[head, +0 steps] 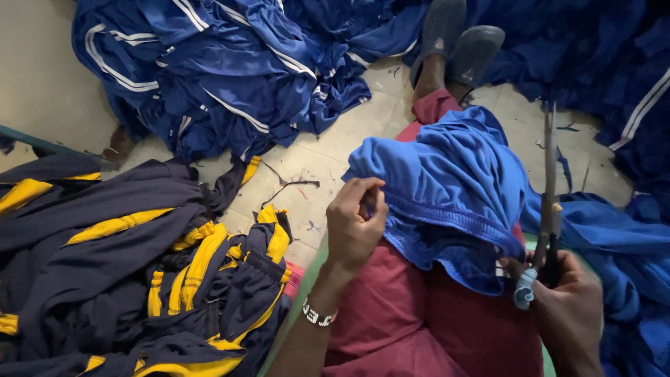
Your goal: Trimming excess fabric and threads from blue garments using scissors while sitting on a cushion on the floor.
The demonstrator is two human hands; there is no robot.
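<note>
The blue garment lies bunched over the seated person's lap, draped across the maroon trousers, and everything else sits around it. At its left edge the left hand has its fingers pressed together, pinching a fold of the blue cloth near the ribbed hem. On the garment's right side the right hand is closed around the handles of a pair of scissors, whose blades stand nearly upright just beside the cloth; I cannot tell whether they touch it. A beaded bracelet circles the left wrist.

Beyond the garment, past the knees, the person's grey shoes rest on the tiled floor, which is littered with thread scraps. Farther up and left of the garment is a pile of blue striped clothes. To its left, lower down, lies a heap of navy and yellow clothes. More blue cloth spreads to its right.
</note>
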